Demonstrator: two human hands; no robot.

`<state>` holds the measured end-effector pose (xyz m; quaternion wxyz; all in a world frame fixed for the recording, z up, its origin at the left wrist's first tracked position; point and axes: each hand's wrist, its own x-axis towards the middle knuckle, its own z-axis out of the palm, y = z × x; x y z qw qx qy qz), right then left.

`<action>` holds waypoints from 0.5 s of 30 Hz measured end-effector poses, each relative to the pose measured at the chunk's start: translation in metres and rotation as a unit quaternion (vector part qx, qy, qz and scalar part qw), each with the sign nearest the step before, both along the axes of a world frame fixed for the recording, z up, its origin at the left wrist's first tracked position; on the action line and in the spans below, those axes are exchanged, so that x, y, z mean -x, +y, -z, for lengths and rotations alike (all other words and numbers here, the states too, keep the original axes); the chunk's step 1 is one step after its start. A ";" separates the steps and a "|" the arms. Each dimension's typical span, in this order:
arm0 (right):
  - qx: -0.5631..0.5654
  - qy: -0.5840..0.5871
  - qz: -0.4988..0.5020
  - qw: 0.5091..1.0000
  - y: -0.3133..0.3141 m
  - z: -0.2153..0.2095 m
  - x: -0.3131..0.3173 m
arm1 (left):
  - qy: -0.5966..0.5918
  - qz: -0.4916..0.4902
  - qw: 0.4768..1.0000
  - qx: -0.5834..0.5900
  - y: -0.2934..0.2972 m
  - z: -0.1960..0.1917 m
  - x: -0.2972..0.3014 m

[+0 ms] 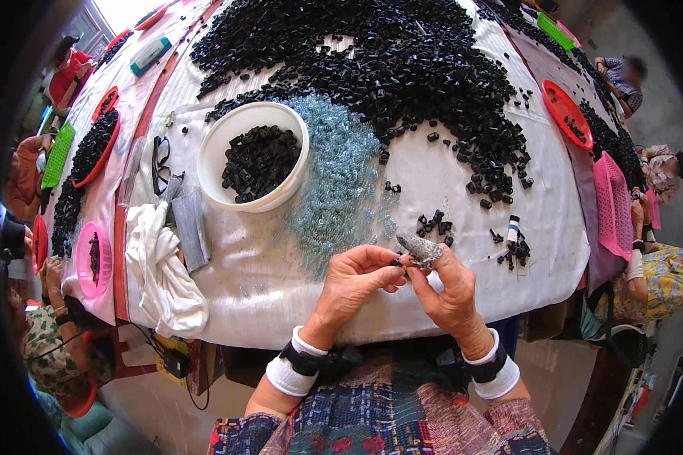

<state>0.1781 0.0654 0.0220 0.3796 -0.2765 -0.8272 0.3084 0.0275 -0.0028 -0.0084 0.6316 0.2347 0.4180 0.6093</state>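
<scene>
My left hand [354, 287] and my right hand [449, 292] meet over the near part of the white-covered table. Both are closed, fingertips pinched together around a small black piece [399, 263] whose shape is mostly hidden. A grey, worn wrapping [420, 249] covers one digit of my right hand. Just beyond the hands lies a little cluster of black parts [434, 225]. Left of it spreads a heap of clear bluish, ring-like pieces [330, 182]. A white bowl [209, 178] holding short black cylindrical parts stands beside that heap.
A huge pile of black parts [372, 68] covers the far table. At left lie eyeglasses [157, 167], a white cloth [159, 265] and a grey folded cloth [191, 227]. Near the right stands a small white bottle [514, 227]. Other people work around side tables with red trays [567, 114] and pink baskets [612, 205].
</scene>
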 end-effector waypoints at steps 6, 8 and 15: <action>-0.019 -0.039 0.125 0.991 0.032 0.000 -0.008 | -0.012 -0.010 1.000 0.021 -0.001 -0.003 -0.001; -0.069 -0.073 0.125 0.987 0.042 0.009 -0.006 | 0.003 -0.002 1.000 0.018 -0.002 0.000 0.000; -0.177 -0.225 0.093 0.954 0.058 0.021 0.012 | -0.005 0.006 1.000 0.015 -0.001 0.000 0.000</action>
